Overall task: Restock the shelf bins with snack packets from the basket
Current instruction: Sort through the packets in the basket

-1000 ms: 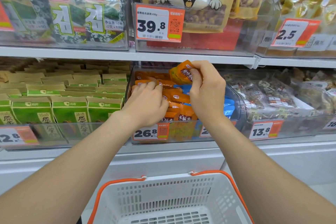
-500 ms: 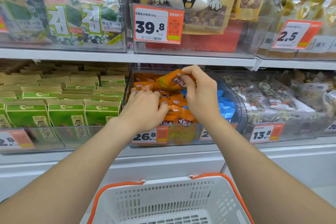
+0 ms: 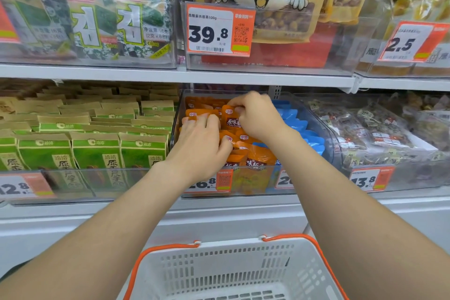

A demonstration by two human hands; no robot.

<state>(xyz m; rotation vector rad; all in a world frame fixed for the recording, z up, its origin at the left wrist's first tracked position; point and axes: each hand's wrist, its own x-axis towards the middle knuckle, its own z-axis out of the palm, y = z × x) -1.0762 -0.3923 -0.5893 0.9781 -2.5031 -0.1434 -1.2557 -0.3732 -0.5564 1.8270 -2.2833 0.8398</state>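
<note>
Your right hand [image 3: 258,119] pinches one orange packet [image 3: 230,121] by its top edge, fingers curled over it. The packet stands upright, long axis running up and down. Your left hand [image 3: 201,146] lies palm-down just beside it on the stacked orange packets [image 3: 255,163], fingers bent over them; whether it grips one, I cannot tell. The held packet sits between your two hands, over the orange side of the clear bin [image 3: 327,137], with the blue packets [image 3: 294,122] to its right. The right hand has it, so the likely move is straight down into the row beside your left fingers. The basket [image 3: 219,265] hangs below you, well apart; no packets show in the part visible.
</note>
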